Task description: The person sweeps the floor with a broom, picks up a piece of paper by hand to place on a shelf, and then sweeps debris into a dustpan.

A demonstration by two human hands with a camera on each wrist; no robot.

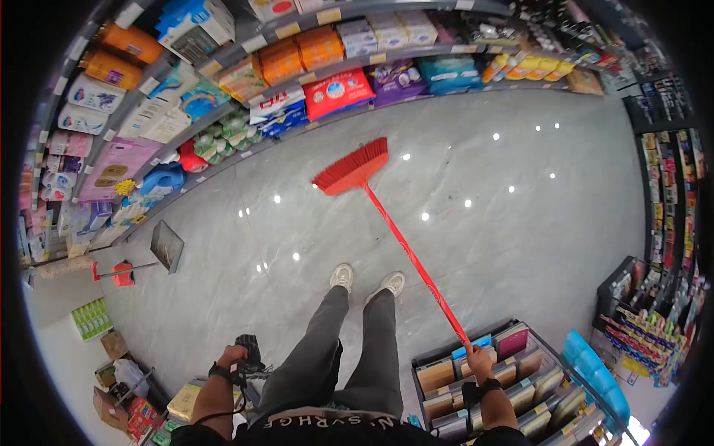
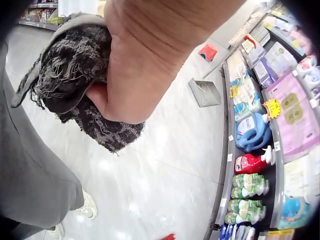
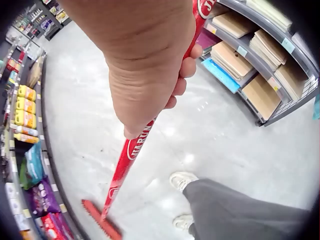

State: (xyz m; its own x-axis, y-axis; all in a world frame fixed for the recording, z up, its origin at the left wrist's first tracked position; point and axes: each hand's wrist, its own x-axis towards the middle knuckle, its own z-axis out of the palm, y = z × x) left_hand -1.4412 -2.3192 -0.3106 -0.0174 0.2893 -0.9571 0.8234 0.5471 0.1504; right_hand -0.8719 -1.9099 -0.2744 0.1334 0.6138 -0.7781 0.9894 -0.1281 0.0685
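A red broom (image 1: pixel 405 249) reaches from my right hand (image 1: pixel 480 361) out to the floor ahead, its wide bristled head (image 1: pixel 355 168) lying to the upper left of my shoes. In the right wrist view my right hand (image 3: pixel 145 75) grips the red handle (image 3: pixel 120 167), fingers wrapped round it, with the broom head (image 3: pixel 101 220) far below. My left hand (image 1: pixel 232 355) holds a dark grey cloth (image 1: pixel 251 352) beside my left leg. Seen from the left wrist, the frayed, bunched cloth (image 2: pixel 75 65) is gripped in my left hand (image 2: pixel 145 65), thumb tucked against it.
Shelves of packaged goods (image 1: pixel 338 93) curve along the far side and left. A dustpan (image 1: pixel 167 247) stands on the floor at left. A rack of notebooks (image 1: pixel 513 379) is beside my right arm, boxes (image 1: pixel 111 405) are at lower left, and more racks (image 1: pixel 669 201) stand at right.
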